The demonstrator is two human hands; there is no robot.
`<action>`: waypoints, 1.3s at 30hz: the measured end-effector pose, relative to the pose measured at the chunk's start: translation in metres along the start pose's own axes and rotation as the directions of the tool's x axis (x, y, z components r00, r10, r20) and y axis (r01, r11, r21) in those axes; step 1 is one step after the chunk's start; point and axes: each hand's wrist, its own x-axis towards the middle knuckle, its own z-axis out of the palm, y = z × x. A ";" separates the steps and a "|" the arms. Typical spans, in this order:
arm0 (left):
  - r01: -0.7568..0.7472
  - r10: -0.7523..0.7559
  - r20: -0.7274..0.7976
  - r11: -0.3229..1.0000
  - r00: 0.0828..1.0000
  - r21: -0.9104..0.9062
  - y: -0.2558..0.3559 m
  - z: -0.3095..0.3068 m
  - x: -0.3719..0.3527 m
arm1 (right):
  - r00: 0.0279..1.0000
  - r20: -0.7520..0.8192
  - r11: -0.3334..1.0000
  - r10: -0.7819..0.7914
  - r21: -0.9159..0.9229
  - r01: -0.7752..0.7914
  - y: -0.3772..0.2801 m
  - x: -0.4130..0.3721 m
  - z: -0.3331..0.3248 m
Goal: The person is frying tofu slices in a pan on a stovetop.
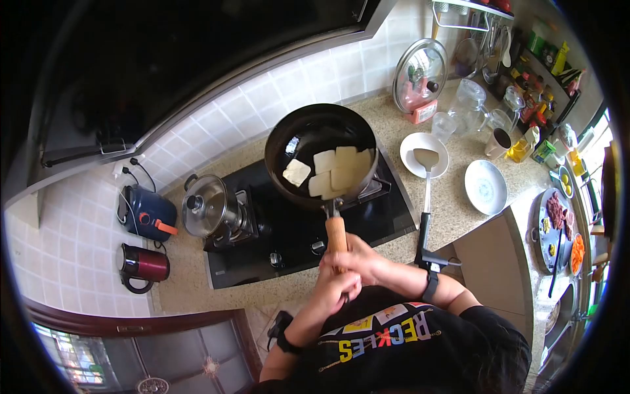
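Wok [319, 123] over the right side of the stove [289, 243], its wooden handle [335, 231] pointing back toward the person; whether its base touches the burner cannot be told. Pale slices [345, 167] lie in it, most overlapping on the right, with one slice apart on the left. The right hand [359, 259] is wrapped around the handle, fingers closed. The left hand [336, 289] closes around its lower end, touching the right hand. Left of the wok, a lidded pot [212, 211] sits on the other burner, with a cooker [147, 209] and a red kettle [149, 264] farther left. To the wok's right, a spatula [426, 158] rests with its head in a white bowl [409, 155], near a second bowl [485, 188]. Behind them, a glass lid [420, 69] stands upright near the tiled wall [328, 79].
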 end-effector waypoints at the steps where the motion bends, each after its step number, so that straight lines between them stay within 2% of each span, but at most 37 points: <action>1: -0.001 0.001 0.001 1.000 1.000 0.003 -0.001 -0.005 0.016 | 0.999 0.004 0.999 -0.032 0.014 0.032 -0.008 0.007 -0.005; 3: 0.037 -0.035 0.097 0.999 0.995 -0.016 0.006 -0.009 0.040 | 0.998 -0.057 0.998 -0.013 -0.062 0.010 -0.015 0.021 -0.016; 5: 0.026 -0.020 0.112 0.998 0.993 -0.050 0.005 -0.007 0.044 | 0.996 -0.092 0.999 -0.015 -0.032 0.012 -0.013 0.020 -0.020; 7: 0.051 -0.043 0.120 0.997 0.992 -0.058 -0.001 -0.004 0.032 | 0.987 -0.144 0.994 -0.078 -0.092 0.065 -0.002 0.009 -0.022; 8: 0.058 -0.049 0.161 0.997 0.986 -0.051 -0.004 -0.004 0.025 | 0.986 -0.159 0.994 -0.056 -0.105 0.040 0.000 0.001 -0.019; 11: 0.123 -0.125 0.126 0.992 0.984 0.018 0.001 0.000 -0.008 | 0.989 -0.140 0.999 -0.054 -0.007 0.054 0.014 -0.021 -0.001; 14: 0.132 -0.128 0.167 0.991 0.978 -0.014 -0.003 -0.013 -0.019 | 0.996 -0.092 0.999 -0.006 -0.034 0.003 0.019 -0.020 0.007; 16: 0.076 -0.076 0.090 0.997 0.993 -0.001 0.000 -0.007 -0.009 | 0.996 -0.074 0.998 0.039 -0.046 -0.043 0.016 -0.010 0.000; 17: 0.047 -0.046 0.065 0.999 0.997 -0.023 -0.004 -0.008 -0.001 | 0.995 -0.096 0.999 0.013 0.033 -0.010 0.017 -0.004 0.000; 19: 0.036 -0.035 0.083 0.999 0.996 -0.013 -0.005 -0.011 0.008 | 0.998 -0.054 1.000 0.012 -0.008 -0.012 0.012 0.002 -0.007; 27: 0.089 -0.073 0.152 0.990 0.986 -0.105 -0.008 -0.026 0.023 | 0.996 -0.084 0.999 0.023 -0.037 -0.026 0.013 0.011 -0.015; 29: 0.075 -0.069 0.143 0.996 0.987 -0.041 -0.004 -0.023 0.025 | 0.995 -0.098 1.000 0.018 -0.024 -0.020 0.015 0.014 -0.018; 35: 0.079 -0.073 0.151 0.996 0.986 -0.035 -0.007 -0.032 0.036 | 0.994 -0.107 0.993 0.006 -0.113 -0.018 0.017 0.024 -0.027; 39: 0.127 -0.118 0.161 0.991 0.980 -0.044 -0.012 -0.043 0.040 | 0.993 -0.095 0.971 0.073 -0.218 -0.093 0.012 0.025 -0.030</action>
